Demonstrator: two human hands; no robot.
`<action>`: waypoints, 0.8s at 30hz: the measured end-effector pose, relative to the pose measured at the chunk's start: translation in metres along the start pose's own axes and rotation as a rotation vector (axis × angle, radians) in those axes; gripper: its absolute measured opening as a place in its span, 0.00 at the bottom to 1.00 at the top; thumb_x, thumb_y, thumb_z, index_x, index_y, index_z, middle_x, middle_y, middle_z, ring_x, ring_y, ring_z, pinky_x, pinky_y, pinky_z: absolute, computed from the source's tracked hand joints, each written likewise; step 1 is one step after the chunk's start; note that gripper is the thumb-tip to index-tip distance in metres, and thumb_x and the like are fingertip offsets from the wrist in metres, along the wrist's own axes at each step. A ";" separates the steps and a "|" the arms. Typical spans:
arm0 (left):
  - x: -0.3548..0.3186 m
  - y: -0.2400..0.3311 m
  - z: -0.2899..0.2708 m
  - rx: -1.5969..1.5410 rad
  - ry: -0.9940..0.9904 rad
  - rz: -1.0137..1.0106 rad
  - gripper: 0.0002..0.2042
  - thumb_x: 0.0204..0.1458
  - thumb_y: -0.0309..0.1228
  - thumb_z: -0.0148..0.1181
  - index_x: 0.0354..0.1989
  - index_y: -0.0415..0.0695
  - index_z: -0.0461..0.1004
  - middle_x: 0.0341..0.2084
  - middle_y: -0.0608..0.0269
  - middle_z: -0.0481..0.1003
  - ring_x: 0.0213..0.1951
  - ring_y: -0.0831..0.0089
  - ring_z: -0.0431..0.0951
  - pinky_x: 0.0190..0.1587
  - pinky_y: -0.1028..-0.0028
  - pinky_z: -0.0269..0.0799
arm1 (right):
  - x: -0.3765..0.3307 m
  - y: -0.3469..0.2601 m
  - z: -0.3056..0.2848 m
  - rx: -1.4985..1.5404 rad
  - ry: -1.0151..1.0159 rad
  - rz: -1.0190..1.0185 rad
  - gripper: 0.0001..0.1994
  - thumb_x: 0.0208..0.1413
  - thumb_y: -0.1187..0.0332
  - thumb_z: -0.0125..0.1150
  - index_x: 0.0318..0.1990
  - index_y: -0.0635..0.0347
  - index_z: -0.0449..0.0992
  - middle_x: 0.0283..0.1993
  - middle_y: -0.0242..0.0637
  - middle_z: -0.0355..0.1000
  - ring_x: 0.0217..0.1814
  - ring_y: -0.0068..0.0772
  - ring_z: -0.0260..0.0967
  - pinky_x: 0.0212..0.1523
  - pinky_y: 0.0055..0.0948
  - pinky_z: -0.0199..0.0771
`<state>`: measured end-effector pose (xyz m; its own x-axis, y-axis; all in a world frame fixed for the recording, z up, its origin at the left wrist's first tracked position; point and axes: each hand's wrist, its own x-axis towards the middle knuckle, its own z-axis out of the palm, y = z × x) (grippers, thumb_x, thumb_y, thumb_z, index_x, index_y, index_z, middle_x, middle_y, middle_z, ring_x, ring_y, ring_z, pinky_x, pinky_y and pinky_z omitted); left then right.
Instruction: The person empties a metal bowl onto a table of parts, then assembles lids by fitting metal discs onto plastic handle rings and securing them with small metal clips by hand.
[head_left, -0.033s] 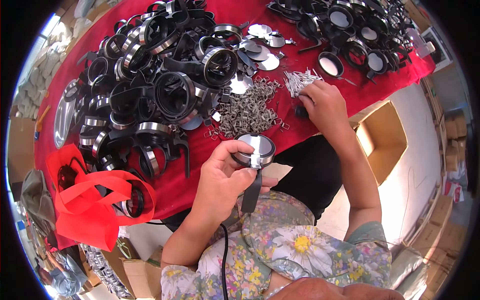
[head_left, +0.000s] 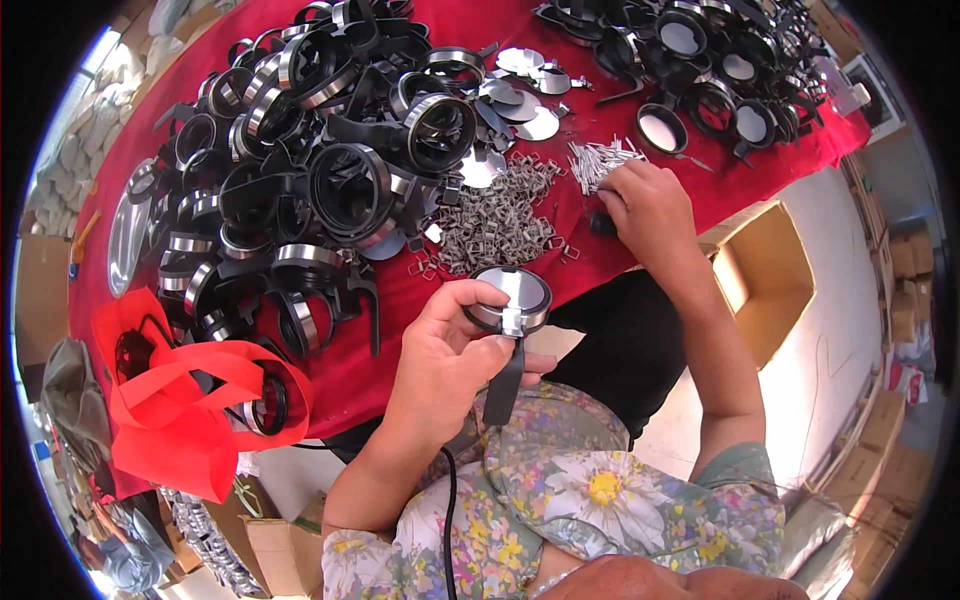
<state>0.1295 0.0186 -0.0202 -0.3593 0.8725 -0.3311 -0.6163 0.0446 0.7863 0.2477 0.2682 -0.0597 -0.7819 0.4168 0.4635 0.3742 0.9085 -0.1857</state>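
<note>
One round black-handled magnifier, light, rigid, glass fragile, clamped by its rim in my left hand; right hand closed over metal pins.

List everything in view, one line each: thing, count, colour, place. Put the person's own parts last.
Table cloth: one, red, across the upper picture.
Ring parts: a large pile, black and silver, on the cloth at left.
Finished pieces: a smaller pile, black with pale discs, upper right.
Clips: a heap, silver, centre of the cloth.
Pins: a small heap, silver, by the right hand.
Discs: several, silver, top centre.
Bag: one, red, lower left.
Box: one, brown cardboard, open, on the floor at right.
Handled ring: one, silver with black handle, in the left hand.
Left hand: holds the handled ring.
Right hand: on the cloth at the pins.
</note>
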 end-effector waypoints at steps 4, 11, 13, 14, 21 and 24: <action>0.001 -0.003 0.001 0.023 0.027 0.015 0.17 0.51 0.16 0.48 0.51 0.37 0.64 0.45 0.41 0.75 0.36 0.51 0.83 0.34 0.66 0.85 | 0.004 0.001 -0.002 -0.092 -0.047 -0.076 0.03 0.49 0.72 0.63 0.29 0.59 0.75 0.31 0.39 0.72 0.37 0.44 0.72 0.39 0.40 0.68; 0.001 -0.002 0.004 0.030 0.039 -0.004 0.17 0.52 0.17 0.48 0.51 0.36 0.64 0.45 0.43 0.75 0.36 0.51 0.83 0.34 0.66 0.85 | 0.008 0.002 -0.008 -0.122 -0.101 -0.119 0.03 0.50 0.71 0.61 0.29 0.59 0.74 0.31 0.40 0.73 0.37 0.46 0.72 0.38 0.41 0.69; 0.001 -0.002 0.005 0.026 0.034 -0.003 0.17 0.52 0.17 0.49 0.52 0.36 0.64 0.44 0.43 0.75 0.36 0.51 0.83 0.35 0.66 0.85 | 0.010 0.004 -0.005 -0.135 -0.094 -0.142 0.03 0.50 0.71 0.60 0.30 0.60 0.74 0.30 0.42 0.73 0.36 0.48 0.73 0.37 0.42 0.70; 0.001 -0.002 0.005 0.024 0.038 -0.008 0.17 0.52 0.17 0.49 0.52 0.36 0.64 0.44 0.43 0.75 0.37 0.51 0.83 0.35 0.66 0.85 | 0.010 0.005 -0.004 -0.122 -0.111 -0.092 0.04 0.50 0.71 0.60 0.30 0.60 0.74 0.30 0.43 0.74 0.35 0.49 0.73 0.36 0.43 0.71; 0.001 -0.004 0.000 -0.068 0.019 -0.016 0.17 0.55 0.19 0.50 0.54 0.37 0.64 0.45 0.44 0.74 0.37 0.50 0.83 0.36 0.66 0.85 | 0.005 -0.006 -0.013 0.397 -0.038 0.335 0.03 0.54 0.75 0.61 0.35 0.63 0.75 0.22 0.31 0.69 0.26 0.17 0.68 0.28 0.23 0.67; 0.002 -0.003 -0.002 -0.126 -0.023 -0.021 0.16 0.56 0.18 0.51 0.53 0.36 0.62 0.42 0.49 0.72 0.39 0.54 0.83 0.38 0.67 0.84 | -0.007 -0.029 -0.038 0.613 -0.087 0.373 0.02 0.54 0.76 0.61 0.34 0.63 0.74 0.24 0.25 0.69 0.27 0.11 0.65 0.27 0.18 0.63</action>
<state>0.1295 0.0198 -0.0244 -0.3304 0.8828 -0.3339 -0.7073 0.0027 0.7069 0.2614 0.2376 -0.0243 -0.7034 0.6796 0.2085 0.2966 0.5471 -0.7827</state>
